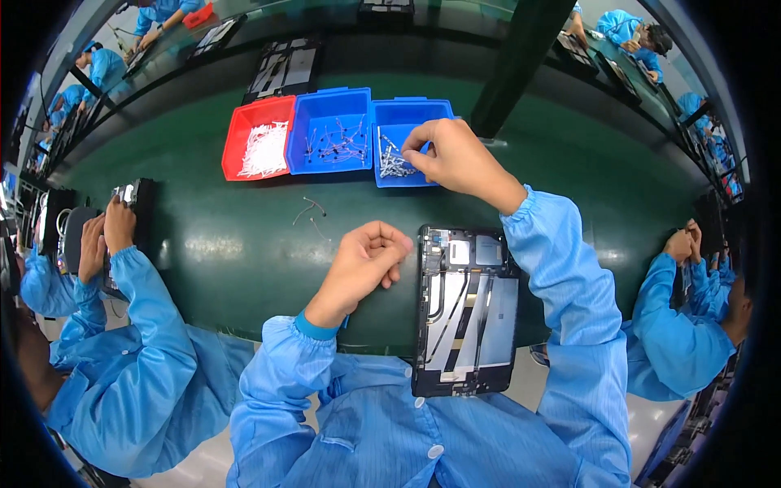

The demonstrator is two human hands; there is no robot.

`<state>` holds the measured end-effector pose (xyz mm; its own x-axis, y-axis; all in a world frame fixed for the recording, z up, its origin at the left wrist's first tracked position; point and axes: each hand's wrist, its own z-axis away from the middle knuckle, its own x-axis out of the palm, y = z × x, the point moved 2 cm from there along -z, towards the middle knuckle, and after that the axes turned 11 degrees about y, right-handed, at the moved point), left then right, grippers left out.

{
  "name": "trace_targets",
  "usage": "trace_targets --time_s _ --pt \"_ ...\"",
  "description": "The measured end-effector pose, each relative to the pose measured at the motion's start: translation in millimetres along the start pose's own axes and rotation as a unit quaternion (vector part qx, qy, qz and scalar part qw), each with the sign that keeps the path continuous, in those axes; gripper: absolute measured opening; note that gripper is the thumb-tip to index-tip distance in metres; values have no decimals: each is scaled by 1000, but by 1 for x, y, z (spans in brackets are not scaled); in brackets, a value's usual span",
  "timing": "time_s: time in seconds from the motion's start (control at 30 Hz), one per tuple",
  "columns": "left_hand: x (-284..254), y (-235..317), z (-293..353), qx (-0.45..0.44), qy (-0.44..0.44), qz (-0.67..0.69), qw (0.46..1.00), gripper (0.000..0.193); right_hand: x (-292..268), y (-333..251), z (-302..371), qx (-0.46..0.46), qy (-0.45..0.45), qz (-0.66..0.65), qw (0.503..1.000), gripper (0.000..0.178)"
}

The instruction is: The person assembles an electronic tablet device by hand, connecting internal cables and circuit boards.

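My right hand point(464, 163) reaches over the right-hand blue bin point(423, 109), thumb and fingers pinched together just above small silvery parts point(395, 166). Whether a part is between those fingertips is too small to tell. My left hand point(362, 267) hovers with curled fingers beside the upper left corner of an opened tablet-like device point(495, 317); nothing shows in its grasp. That device lies at the table's near edge, its inner boards, dark cables and pale plates exposed.
A middle blue bin point(332, 99) holds thin wires with dark ends; a red bin point(236, 146) contains white strips. Loose wires point(309, 210) lie on the green table point(203, 215). Another opened device point(285, 69) sits behind. Co-workers' hands point(119, 224) work at the left; others are at right.
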<state>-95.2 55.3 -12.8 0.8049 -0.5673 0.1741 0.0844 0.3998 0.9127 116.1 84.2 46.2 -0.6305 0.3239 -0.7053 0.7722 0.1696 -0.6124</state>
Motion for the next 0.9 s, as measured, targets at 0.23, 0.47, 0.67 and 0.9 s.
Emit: trace_targets --time_s 0.23,0.47,0.67,0.9 --pt "-5 26 -20 94 141 22 985 22 -6 -6 12 136 -13 -109 985 17" --pt "1 62 -49 252 186 -76 946 21 -11 -13 15 92 -4 -129 987 19" --pt "3 60 -36 642 293 -304 639 15 -8 -7 19 42 124 -178 975 24" --pt "17 60 11 733 181 -469 457 36 -21 -42 71 305 30 -483 821 25"
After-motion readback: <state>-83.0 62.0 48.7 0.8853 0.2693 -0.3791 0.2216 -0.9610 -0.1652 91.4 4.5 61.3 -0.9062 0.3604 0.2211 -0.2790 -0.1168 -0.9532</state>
